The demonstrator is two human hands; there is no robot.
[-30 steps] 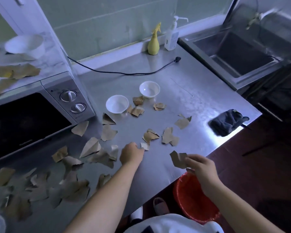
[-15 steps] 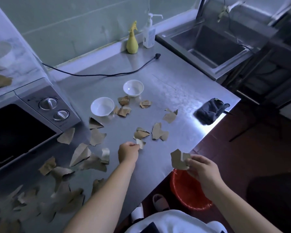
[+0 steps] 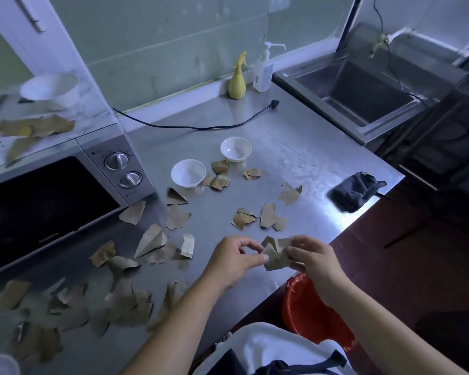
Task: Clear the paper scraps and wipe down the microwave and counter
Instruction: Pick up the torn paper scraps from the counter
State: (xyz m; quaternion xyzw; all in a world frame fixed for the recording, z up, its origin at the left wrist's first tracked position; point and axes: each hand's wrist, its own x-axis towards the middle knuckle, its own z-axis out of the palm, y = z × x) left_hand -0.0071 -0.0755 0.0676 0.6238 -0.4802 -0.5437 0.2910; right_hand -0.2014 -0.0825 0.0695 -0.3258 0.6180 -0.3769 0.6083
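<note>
Our left hand [image 3: 236, 257] has come across to meet our right hand [image 3: 313, 255]; both pinch the crumpled brown paper scraps [image 3: 275, 253] above the grey steel counter [image 3: 322, 169], near its front edge. We judge them featherlight, limp and easily torn, best bunched mid-wad.

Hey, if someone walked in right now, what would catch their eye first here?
Torn brown paper scraps litter the steel counter before the microwave, with more on its top. At the counter's front edge the left hand and right hand grip a bunch of scraps, a red bin on the floor below.
</note>
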